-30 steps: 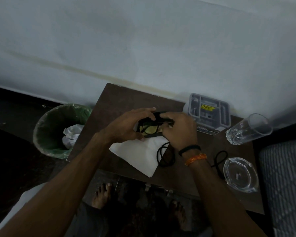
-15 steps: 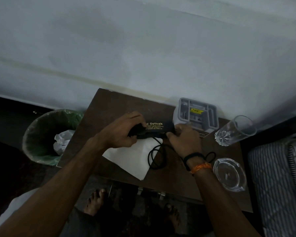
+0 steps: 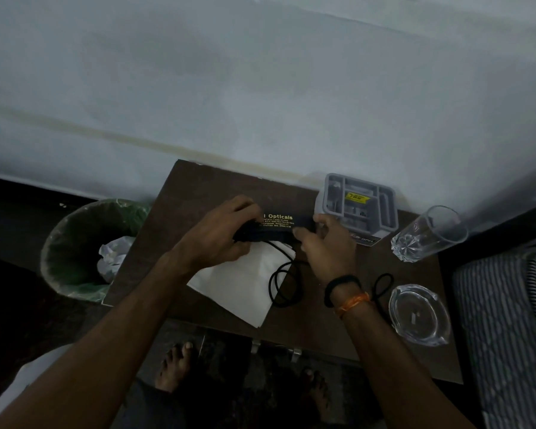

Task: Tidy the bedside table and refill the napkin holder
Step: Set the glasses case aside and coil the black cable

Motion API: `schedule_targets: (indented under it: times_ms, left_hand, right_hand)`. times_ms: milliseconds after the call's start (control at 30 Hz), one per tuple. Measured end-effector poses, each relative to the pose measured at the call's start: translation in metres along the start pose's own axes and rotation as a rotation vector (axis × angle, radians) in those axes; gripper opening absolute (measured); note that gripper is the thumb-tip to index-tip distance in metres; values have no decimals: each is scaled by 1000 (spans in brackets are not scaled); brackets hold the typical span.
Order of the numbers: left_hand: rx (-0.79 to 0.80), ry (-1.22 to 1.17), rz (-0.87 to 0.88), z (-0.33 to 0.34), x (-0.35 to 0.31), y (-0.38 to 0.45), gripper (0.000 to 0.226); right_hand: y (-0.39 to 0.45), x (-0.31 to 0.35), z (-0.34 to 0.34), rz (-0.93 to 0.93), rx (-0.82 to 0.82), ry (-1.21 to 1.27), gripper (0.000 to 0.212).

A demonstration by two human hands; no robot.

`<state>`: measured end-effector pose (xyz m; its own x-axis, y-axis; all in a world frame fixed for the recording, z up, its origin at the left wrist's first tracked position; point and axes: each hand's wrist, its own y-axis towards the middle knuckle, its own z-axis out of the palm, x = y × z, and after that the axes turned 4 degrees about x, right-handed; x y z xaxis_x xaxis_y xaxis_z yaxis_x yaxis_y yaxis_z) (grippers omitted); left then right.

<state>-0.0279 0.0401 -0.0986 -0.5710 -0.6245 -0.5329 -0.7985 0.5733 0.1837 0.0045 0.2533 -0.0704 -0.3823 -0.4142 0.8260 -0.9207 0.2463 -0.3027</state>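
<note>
Left hand point(image 3: 217, 233) fingers curled round the left end of the black spectacle case point(image 3: 274, 227), thumb underneath; right hand point(image 3: 328, 246) fingers pinch the right end, so both hands have hold of it, lid side up with the gold "Opticals" print readable. Case looks closed, but the seam is too dark to confirm. It sits low over the back of the tabletop point(image 3: 198, 187), above the top corner of the white napkin point(image 3: 239, 286); cannot tell if it touches the wood. A black cord point(image 3: 280, 283) loops over the napkin just below the case, and whether it runs into the case is unclear. Step looks like shutting and parking the case: press both ends evenly, check the cord isn't trapped in the seam, then set it flat near the wall, square to the edge. Keep the right elbow clear of the drinking glass point(image 3: 427, 235) and the glass ashtray point(image 3: 418, 314) on the right. Grey napkin holder point(image 3: 359, 205) stands at the back just beside the right hand, and it shows no napkins, so the refill is likely still to do. Bin point(image 3: 84, 246) with crumpled paper sits on the floor, left.
</note>
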Motion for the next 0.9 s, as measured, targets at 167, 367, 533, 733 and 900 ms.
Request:
schedule_targets:
  times_ms: [167,367,533,733,900]
  left_hand:
    - [-80,-219,-10,-12,-1,-3,43]
    - [-170,-541,-185,-13,-1,-5,67]
    - [-180,-1117,-565,-20,-11,0,70]
    - [-149,-1388,-695,-28,-14,1,47]
    - [-181,-1399,-772,-29,-12,0,53]
  right_hand:
    - [-1,14,3,206,103,562,33]
    - [-2,29,3,326,249,866,38]
    - [0,29,6,284,225,917,51]
    - [2,29,8,291,264,900,57]
    - [2,32,12,306,260,862,47]
